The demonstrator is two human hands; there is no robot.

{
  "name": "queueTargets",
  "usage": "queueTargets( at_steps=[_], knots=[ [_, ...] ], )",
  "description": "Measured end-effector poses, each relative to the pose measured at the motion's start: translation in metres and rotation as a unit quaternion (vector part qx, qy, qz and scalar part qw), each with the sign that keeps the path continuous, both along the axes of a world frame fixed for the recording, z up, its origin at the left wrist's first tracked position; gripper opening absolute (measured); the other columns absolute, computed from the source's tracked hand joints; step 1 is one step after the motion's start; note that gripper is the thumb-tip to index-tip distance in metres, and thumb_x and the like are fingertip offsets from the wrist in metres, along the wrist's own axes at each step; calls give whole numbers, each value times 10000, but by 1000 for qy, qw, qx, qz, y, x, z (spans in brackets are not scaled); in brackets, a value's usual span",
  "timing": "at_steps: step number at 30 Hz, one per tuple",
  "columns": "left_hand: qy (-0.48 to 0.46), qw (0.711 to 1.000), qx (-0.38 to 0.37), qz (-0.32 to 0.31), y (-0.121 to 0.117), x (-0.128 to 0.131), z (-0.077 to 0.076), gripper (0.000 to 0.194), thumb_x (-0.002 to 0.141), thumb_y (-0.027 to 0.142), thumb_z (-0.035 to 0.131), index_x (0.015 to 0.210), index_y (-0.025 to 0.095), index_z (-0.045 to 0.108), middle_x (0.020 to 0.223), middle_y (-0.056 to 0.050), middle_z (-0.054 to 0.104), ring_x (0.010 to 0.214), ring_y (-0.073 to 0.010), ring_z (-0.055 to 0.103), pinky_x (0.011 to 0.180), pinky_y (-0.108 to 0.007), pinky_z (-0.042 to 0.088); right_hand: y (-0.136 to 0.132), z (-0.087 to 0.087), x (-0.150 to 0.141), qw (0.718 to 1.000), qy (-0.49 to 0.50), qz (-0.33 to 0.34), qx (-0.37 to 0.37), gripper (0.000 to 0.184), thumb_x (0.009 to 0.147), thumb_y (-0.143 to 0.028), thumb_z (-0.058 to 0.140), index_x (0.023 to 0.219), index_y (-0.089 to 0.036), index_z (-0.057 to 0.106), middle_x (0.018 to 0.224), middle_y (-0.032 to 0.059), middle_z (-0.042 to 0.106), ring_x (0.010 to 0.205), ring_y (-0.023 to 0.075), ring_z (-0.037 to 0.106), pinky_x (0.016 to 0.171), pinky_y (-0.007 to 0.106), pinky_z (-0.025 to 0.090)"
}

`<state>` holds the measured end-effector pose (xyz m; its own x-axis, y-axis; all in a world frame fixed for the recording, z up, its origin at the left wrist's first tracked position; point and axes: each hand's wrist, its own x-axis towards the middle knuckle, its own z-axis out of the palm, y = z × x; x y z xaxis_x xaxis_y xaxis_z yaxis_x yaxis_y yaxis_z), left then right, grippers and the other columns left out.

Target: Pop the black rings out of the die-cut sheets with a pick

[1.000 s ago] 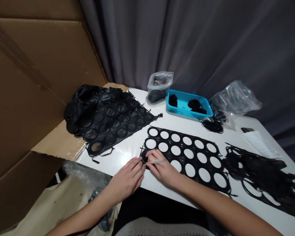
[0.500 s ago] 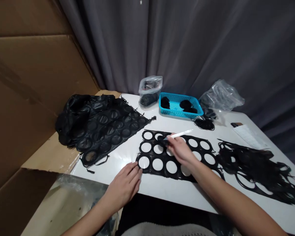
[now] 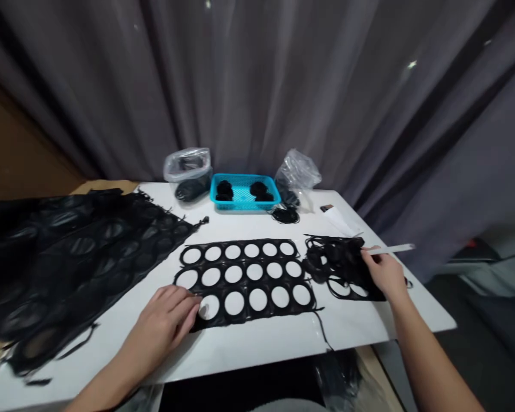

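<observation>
A flat black sheet with rows of round holes [image 3: 244, 289] lies on the white table. My left hand [image 3: 169, 317] rests at the sheet's near left corner, fingers lying together over its edge and nothing visible gripped. Off to the right, my right hand [image 3: 384, 272] is closed around a white pen-like tool [image 3: 392, 249], whose other end is hidden by the hand. That hand is over a tangled heap of black strips and rings [image 3: 339, 260]; whether its fingertips also grip some of the black material, I cannot tell.
A larger black holed sheet [image 3: 81, 246] covers the left side. Along the back stand a clear plastic tub [image 3: 189, 171], a blue basket [image 3: 244, 206] with black bundles and a crumpled clear bag [image 3: 298, 171]. White paper [image 3: 341, 220] lies at right, before a grey curtain [image 3: 249, 86].
My right hand has moved right, from above the holed sheet to the black heap, still holding the white tool. The view has turned right. My left hand stays at the sheet's corner.
</observation>
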<state>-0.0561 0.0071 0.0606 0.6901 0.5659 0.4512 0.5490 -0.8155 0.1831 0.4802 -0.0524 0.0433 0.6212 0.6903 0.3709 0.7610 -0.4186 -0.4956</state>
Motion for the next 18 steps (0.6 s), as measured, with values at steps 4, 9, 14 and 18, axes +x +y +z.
queueTargets(
  at_steps=[4, 9, 14, 18],
  knots=[
    [24, 996, -19, -89, 28, 74, 6, 215, 994, 211, 460, 1100, 211, 648, 1033, -62, 658, 983, -224, 620, 890, -384, 489, 5, 16, -11, 995, -6, 11, 95, 397, 786, -563, 510, 753, -188, 636, 890, 145, 704, 752, 253, 608, 777, 404, 486],
    [40, 988, -23, -147, 54, 164, -19, 314, 966, 211, 495, 1267, 176, 580, 1328, -132, 581, 1225, -274, 571, 1051, -458, 457, 43, 19, -69, 951, 204, 221, 78, 271, 868, -441, 567, 851, -184, 650, 860, 61, 691, 770, 193, 617, 740, 315, 481],
    [82, 988, -21, -128, 73, 203, -53, 432, 964, 309, 558, 1367, 160, 517, 1462, -182, 489, 1389, -331, 437, 1112, -557, 370, 85, -9, -107, 886, 275, 372, -30, 155, 848, -330, 601, 787, -190, 629, 853, 28, 687, 785, 168, 606, 734, 294, 470],
    [98, 988, -38, -114, 76, 204, -61, 475, 959, 318, 585, 1407, 190, 496, 1502, -162, 460, 1431, -354, 372, 1136, -603, 308, 94, -24, -108, 871, 289, 395, -47, 146, 857, -314, 601, 772, -196, 605, 943, 49, 701, 866, 185, 632, 821, 333, 480]
  ],
)
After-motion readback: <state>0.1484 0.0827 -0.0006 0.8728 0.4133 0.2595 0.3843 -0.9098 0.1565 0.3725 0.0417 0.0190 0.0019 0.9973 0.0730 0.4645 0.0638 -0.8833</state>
